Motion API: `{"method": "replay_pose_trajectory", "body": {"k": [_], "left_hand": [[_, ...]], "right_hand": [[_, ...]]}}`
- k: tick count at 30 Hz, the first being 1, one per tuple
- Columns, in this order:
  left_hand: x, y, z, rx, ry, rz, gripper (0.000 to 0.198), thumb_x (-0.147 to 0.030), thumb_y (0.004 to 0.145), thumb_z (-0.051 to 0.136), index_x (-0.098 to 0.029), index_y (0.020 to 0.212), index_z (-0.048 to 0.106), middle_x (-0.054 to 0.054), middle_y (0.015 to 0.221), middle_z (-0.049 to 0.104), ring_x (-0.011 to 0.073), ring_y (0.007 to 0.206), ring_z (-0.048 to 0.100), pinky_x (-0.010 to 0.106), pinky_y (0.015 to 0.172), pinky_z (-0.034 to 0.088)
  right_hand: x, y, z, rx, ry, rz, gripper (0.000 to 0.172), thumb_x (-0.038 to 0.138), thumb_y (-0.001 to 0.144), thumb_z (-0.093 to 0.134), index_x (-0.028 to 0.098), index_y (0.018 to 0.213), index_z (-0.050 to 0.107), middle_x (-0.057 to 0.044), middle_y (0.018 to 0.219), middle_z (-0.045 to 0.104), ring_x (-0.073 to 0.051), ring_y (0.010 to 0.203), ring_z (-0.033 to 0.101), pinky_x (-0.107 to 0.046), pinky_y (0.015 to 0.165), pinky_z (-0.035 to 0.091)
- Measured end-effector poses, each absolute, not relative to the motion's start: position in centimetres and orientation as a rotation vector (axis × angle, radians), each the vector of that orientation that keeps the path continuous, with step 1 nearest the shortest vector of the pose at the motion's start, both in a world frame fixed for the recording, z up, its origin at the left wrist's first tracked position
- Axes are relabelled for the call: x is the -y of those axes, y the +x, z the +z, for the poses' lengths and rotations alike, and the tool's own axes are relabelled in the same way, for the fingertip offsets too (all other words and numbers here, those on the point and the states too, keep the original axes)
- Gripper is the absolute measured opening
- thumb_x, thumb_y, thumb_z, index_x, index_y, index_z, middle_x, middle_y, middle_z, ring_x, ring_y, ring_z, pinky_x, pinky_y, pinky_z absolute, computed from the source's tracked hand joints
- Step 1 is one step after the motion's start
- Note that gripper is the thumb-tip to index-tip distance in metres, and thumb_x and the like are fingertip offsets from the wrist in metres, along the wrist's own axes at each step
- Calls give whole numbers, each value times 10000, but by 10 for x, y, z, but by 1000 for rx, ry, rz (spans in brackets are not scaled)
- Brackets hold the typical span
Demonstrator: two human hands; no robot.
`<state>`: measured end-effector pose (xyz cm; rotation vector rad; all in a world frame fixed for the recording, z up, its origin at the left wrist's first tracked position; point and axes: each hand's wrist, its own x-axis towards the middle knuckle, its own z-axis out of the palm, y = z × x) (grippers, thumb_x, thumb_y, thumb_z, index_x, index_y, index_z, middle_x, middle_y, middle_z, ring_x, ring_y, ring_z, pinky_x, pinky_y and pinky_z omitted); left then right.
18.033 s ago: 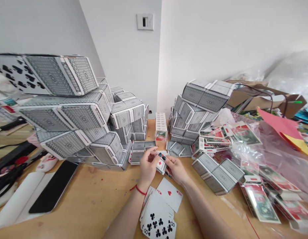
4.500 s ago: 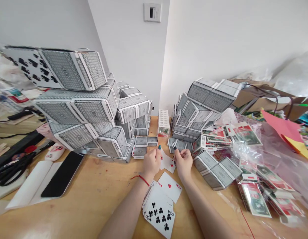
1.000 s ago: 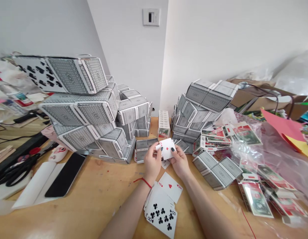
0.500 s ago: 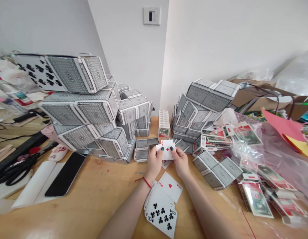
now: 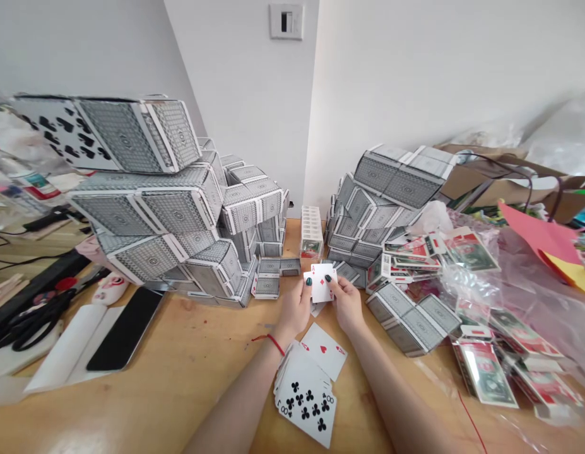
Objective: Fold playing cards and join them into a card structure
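Note:
Both my hands pinch a few playing cards [image 5: 322, 287] between thumbs and fingers, the ace of diamonds facing me. My left hand [image 5: 295, 308] grips the left edge, and my right hand [image 5: 348, 304] grips the right. The fingers behind the cards are hidden. Below, between my forearms, lies a fanned pile of cards [image 5: 305, 403] with the eight of clubs on top. An ace of hearts [image 5: 323, 350] sticks out at the pile's upper edge. Just left of my hands sits a small folded-card block [image 5: 267, 277], grey patterned backs outward.
Tall stacks of card-built blocks rise at left [image 5: 178, 211] and right [image 5: 391, 180]. A row of card boxes [image 5: 312, 230] stands between them. At right are a loose block [image 5: 415, 318] and opened card boxes [image 5: 486, 372]; at left, a phone [image 5: 124, 328] and scissors [image 5: 46, 315].
My hands and the held cards have shifted slightly right. The ace of diamonds is now tilted, and another card's corner shows behind it at the right.

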<state>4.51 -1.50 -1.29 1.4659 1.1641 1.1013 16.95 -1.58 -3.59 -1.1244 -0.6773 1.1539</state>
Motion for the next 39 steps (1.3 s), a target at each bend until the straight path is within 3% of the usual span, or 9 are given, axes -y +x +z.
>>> {"method": "replay_pose_trajectory", "body": {"k": [7, 15, 21, 27, 36, 39], "left_hand": [[3, 47, -15, -1032, 1079, 1076, 396, -504, 783, 375, -138, 828, 522, -1, 627, 523, 89, 512, 448, 198, 478, 372], [0, 34, -17, -1190, 1452, 1121, 292, -420, 726, 507, -139, 646, 522, -34, 566, 458, 78, 535, 380, 185, 488, 298], [-5, 29, -16, -1269, 1458, 1105, 327, -403, 710, 515, -139, 521, 476, -46, 488, 393, 74, 498, 352, 194, 472, 263], [-8, 27, -12, -1183, 1339, 1082, 210, -348, 692, 525, -144, 657, 558, -22, 576, 527, 91, 510, 452, 196, 481, 337], [-11, 26, -17, -1223, 1324, 1049, 318, -387, 691, 532, -138, 494, 521, -29, 444, 467, 86, 442, 438, 198, 441, 319], [-10, 26, -16, -1188, 1303, 1085, 267, -375, 682, 551, -134, 566, 567, -16, 506, 528, 92, 475, 468, 194, 443, 336]], "right_hand": [[18, 167, -33, 720, -1125, 1175, 267, 370, 607, 681, 155, 761, 642, -14, 687, 659, -129, 544, 548, -254, 533, 420], [19, 165, -33, 803, -1231, 1075, 253, 372, 642, 658, 145, 753, 641, -21, 663, 656, -129, 526, 524, -241, 504, 395], [21, 165, -28, 853, -1175, 1139, 266, 390, 672, 622, 150, 781, 647, -30, 696, 663, -147, 572, 549, -252, 534, 416], [21, 165, -25, 863, -1154, 1156, 230, 369, 666, 631, 168, 776, 642, -25, 730, 675, -146, 576, 565, -248, 540, 429], [20, 165, -27, 840, -1168, 1173, 256, 374, 655, 639, 159, 792, 628, -38, 736, 677, -160, 592, 580, -261, 548, 442], [20, 164, -26, 854, -1169, 1169, 258, 380, 659, 635, 158, 790, 623, -39, 734, 679, -160, 593, 585, -261, 549, 446]]}}
